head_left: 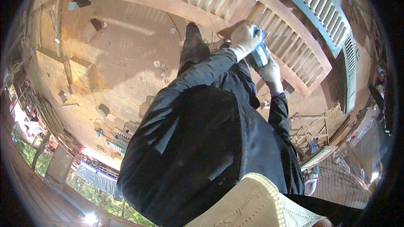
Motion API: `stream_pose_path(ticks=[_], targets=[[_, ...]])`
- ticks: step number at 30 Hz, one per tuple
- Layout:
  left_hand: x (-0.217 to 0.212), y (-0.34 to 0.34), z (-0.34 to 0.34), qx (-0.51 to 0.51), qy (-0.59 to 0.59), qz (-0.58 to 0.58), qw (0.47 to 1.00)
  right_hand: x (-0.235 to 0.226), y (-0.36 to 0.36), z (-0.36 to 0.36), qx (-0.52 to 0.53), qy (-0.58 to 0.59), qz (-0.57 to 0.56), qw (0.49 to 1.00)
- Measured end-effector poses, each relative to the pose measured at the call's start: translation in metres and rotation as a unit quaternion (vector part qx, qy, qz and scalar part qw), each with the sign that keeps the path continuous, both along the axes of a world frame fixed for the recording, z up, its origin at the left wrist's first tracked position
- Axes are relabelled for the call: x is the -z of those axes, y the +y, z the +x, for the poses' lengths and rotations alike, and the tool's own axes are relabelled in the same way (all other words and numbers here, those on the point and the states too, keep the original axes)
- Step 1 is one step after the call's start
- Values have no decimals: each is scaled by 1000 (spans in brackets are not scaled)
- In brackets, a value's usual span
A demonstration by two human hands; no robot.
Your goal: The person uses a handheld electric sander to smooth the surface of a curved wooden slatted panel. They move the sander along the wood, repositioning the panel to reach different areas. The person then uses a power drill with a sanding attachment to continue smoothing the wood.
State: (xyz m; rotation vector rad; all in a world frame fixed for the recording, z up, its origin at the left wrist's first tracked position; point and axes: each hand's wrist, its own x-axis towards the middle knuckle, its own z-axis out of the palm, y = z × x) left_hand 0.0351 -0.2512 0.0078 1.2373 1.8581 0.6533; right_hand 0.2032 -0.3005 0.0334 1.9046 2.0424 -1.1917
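Observation:
In white gloves, both my hands are closed round a blue and dark-grey hand-held power tool (260,56), perhaps a sander; its working end is hidden. My left hand (245,38) wraps its far end, by the blue part. Nearer to me and to the right, my right hand (270,70) grips the body. The tool is over the near edge of a long reddish-brown louvred shutter (240,11), close to the solid rail between two slatted sections. Whether it touches the wood, I cannot tell.
Beyond the brown shutter lies a blue-green louvred shutter (336,44). Dusty floor with small wooden blocks (93,29) spreads to the left. A thin metal frame (311,126) and a striped sheet (336,185) are at the right. Cables run across the floor.

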Motion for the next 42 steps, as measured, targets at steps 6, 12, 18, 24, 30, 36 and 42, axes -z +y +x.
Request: stream_pose_path(ticks=[6, 12, 18, 24, 30, 36, 42], targets=[[-18, 12, -55, -7, -22, -42, 999, -7, 21, -52, 25, -1, -33, 999], [29, 22, -195, -61, 0, -22, 998, -30, 63, -193, 7, 59, -58, 997], [22, 95, -290, -70, -37, 23, 997, -13, 128, -286, -20, 14, -51, 998], [24, 235, -314, -23, -55, 104, 993, 40, 222, -308, 8, 61, 96, 993], [63, 281, -327, -35, -23, 121, 992, 37, 281, -339, 30, 70, 68, 995], [22, 178, -350, -71, -165, 57, 982, -5, 194, -351, 1, -1, -25, 1000], [10, 78, -352, -111, -66, -57, 990, -6, 101, -350, 2, 62, -3, 998]])
